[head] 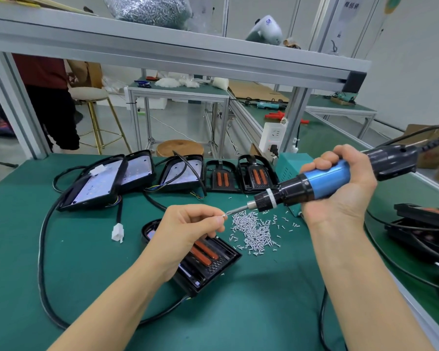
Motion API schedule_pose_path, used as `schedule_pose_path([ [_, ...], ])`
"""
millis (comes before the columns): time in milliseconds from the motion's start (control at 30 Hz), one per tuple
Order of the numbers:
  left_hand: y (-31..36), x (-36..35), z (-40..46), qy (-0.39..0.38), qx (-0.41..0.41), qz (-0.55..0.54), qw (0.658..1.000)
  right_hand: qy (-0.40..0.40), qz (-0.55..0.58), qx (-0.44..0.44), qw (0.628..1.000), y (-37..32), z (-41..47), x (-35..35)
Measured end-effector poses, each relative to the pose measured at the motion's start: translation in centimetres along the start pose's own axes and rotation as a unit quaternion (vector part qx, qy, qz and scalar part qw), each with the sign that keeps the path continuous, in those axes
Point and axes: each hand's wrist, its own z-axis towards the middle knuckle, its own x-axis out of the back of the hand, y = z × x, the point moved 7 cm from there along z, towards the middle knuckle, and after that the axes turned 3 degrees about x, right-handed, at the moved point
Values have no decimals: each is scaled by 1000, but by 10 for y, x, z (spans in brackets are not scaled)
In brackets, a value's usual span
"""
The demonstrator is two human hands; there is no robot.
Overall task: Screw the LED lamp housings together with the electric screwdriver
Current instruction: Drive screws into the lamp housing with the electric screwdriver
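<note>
Left hand (188, 229) pinches 1 screw (223, 216) against the bit, loading it; right hand (340, 183) is wrapped around the electric screwdriver (322, 182), angled toward the lamp housing (213, 262).

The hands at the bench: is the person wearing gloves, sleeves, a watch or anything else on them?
Nothing shows on either. The left hand and the right hand are bare, with no gloves, rings or tape in view. Both forearms are uncovered as far as the picture's lower edge, so no sleeve, cuff, watch or wrist strap appears. The nails look short and unpainted.
</note>
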Motion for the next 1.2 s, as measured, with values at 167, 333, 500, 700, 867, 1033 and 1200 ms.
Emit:
schedule_pose_path([
  [167,2,1,-3,21,0,-16,1000,-10,-3,1,1000,0,-3,-5],
  [333,3,-1,-6,16,5,-21,1000,-13,1,-1,1000,2,-6,-6],
  [500,1,-2,-7,24,15,-33,999,-16,-4,4,1000,3,-7,-8],
  [700,-2,-1,-7,29,27,-67,997,-30,-7,5,1000,3,-8,-10],
  [867,0,0,-9,32,21,-64,997,-31,-8,4,999,6,-9,-10],
  [1033,-1,1,-10,43,25,-53,997,-40,-18,7,999,6,-9,-11],
  [1200,0,2,-11,65,-1,-12,998,-68,-29,44,996,6,-14,-13],
])
